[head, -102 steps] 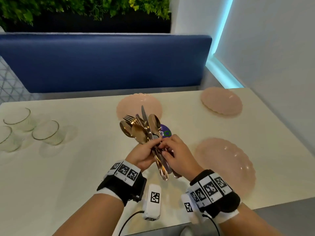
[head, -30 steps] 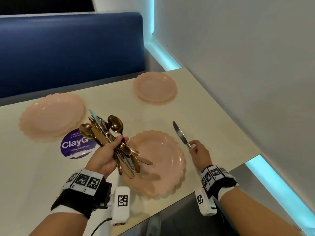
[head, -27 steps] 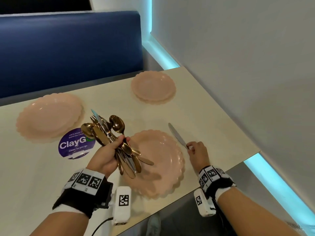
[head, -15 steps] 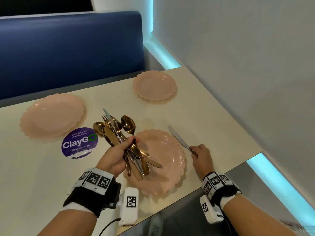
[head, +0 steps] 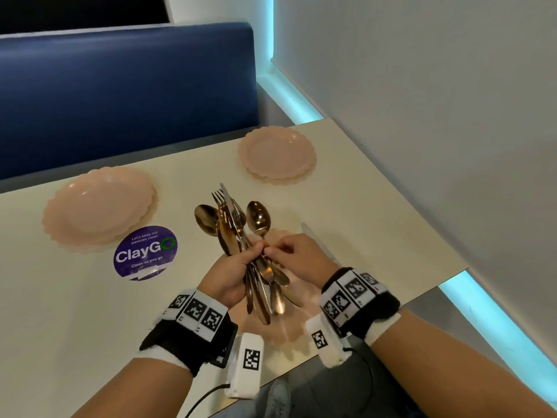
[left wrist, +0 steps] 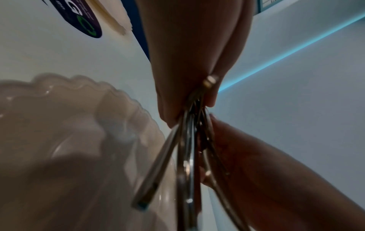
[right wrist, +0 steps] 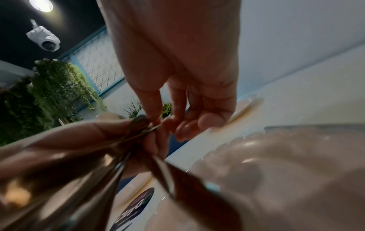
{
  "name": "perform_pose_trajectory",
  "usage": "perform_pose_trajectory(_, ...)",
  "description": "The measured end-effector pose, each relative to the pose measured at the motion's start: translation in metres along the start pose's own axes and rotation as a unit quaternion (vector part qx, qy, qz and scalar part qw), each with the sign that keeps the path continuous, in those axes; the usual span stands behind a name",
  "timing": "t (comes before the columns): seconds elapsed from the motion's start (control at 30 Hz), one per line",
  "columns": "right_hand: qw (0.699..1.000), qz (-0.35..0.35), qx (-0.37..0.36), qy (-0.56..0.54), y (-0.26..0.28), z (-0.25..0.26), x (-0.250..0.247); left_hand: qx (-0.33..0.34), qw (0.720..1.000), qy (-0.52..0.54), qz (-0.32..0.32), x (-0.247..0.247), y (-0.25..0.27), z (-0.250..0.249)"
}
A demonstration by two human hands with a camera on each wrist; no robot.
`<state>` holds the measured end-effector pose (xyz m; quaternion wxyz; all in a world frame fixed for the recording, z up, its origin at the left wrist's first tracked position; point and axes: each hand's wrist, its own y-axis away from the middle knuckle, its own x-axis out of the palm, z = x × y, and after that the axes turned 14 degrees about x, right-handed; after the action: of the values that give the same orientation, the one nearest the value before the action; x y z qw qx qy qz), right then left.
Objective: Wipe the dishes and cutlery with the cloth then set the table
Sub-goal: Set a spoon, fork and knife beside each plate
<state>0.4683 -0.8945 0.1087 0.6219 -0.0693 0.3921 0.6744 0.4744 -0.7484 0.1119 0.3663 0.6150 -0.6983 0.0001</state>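
My left hand point(head: 251, 254) grips a bundle of gold cutlery point(head: 232, 224) by the handles, with spoons, a fork and a knife fanned upward above the near pink plate point(head: 286, 330). My right hand point(head: 271, 251) meets it, its thumb and forefinger pinching one thin handle in the bundle point(right wrist: 156, 126). I cannot tell which piece that handle belongs to. One knife point(head: 313, 236) lies on the table just right of the near plate. In the left wrist view the handles point(left wrist: 187, 156) hang below my left hand point(left wrist: 193, 62) over the plate point(left wrist: 59, 125).
Two more pink plates stand at the far left point(head: 99, 206) and far right point(head: 277, 155). A purple ClayGo sticker point(head: 145, 251) is stuck to the white table point(head: 60, 297). A blue bench back point(head: 120, 95) runs behind, and a white wall point(head: 437, 131) closes the right side.
My right hand has let go of the knife, which now lies right of the near plate, and has come left to the bundle. My left hand has shifted the bundle over the plate.
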Motion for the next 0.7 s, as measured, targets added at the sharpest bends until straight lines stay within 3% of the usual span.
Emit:
perform_pose_trajectory(0.13,0.994,0.009,0.067,-0.086,0.001,-0.009,0.006,-0.002,1.0,-0.007,0.022,0.006,0.001,0.006)
perform_pose_trajectory(0.4,0.978,0.004,0.117,-0.174,0.007,-0.032,-0.014,-0.045,0.998,-0.017,0.035,0.021,0.0,0.013)
perform_pose_trajectory(0.57,0.972,-0.134,0.121,-0.153,-0.004,-0.069,-0.051,-0.025,0.999,-0.018,0.034,0.021,-0.007,0.013)
perform_pose_trajectory(0.7,0.97,-0.177,0.148,-0.073,-0.022,-0.106,-0.068,-0.035,0.999,0.002,0.022,0.015,-0.007,0.012)
